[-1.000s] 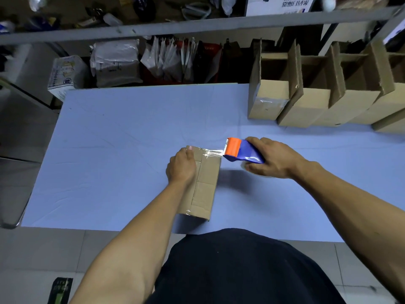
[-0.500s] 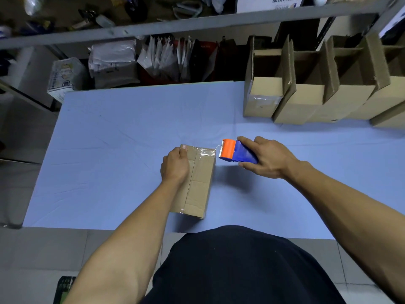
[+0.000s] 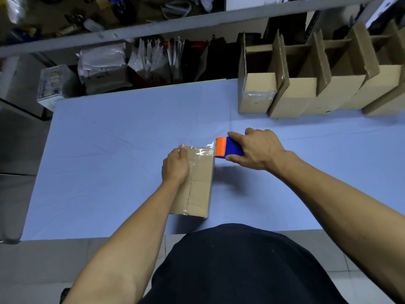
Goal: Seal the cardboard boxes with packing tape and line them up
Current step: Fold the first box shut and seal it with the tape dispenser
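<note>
**Taping the far end of a closed box**

At the near middle of the blue table (image 3: 109,150), a closed cardboard box (image 3: 198,189) lies lengthwise, one short end toward the person. The left hand (image 3: 175,165) presses on the box's far left top, fingers curled over its far edge, steadying it. The right hand (image 3: 258,149) is clamped round a blue and orange tape dispenser (image 3: 228,147) held just beyond the box's far right corner. A glossy strip of clear tape (image 3: 205,151) runs from the dispenser's orange end onto the far part of the box top. The two hands are apart, one at each side of that far end. The step in hand appears to be sealing across the far end; a strip along the centre seam seems already laid. The next move likely calls for cutting the tape cleanly at the dispenser's blade, then smoothing the loose end down. A row of open boxes (image 3: 306,93), flaps raised, stands touching one another along the far right of the table, well apart from the work. Behind the table a shelf (image 3: 153,29) holds bags and clutter; nothing lies between the box and the row
</note>
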The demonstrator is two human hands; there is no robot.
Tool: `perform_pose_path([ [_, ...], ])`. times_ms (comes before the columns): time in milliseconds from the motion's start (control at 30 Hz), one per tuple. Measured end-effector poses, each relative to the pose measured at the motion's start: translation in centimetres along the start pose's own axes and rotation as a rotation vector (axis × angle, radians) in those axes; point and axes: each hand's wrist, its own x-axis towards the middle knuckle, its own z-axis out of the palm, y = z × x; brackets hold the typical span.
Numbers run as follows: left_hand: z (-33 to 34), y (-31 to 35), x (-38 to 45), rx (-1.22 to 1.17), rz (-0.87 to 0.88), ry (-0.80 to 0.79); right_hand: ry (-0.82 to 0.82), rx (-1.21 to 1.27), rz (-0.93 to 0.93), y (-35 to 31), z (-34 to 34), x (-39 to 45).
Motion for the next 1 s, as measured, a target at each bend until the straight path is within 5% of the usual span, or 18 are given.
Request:
perform_pose_path([
  [267,0.4,0.1,-0.5,-0.006,0.051,0.002,-0.048,-0.156,0.080,-4.6,-0.7,1.2],
  [467,0.4,-0.8,-0.5,-0.188,-0.016,-0.015,-0.090,0.008,0.347,-2.8,3.0,0.6],
  [800,0.7,-1.9,-1.8,-0.324,-0.049,0.003,-0.195,0.442,0.288,-4.7,7.5,1.0],
  [1000,0.4,-1.6,-2.6,-0.459,0.046,0.140,0.142,0.547,0.405,-5.1,6.6,0.2],
])
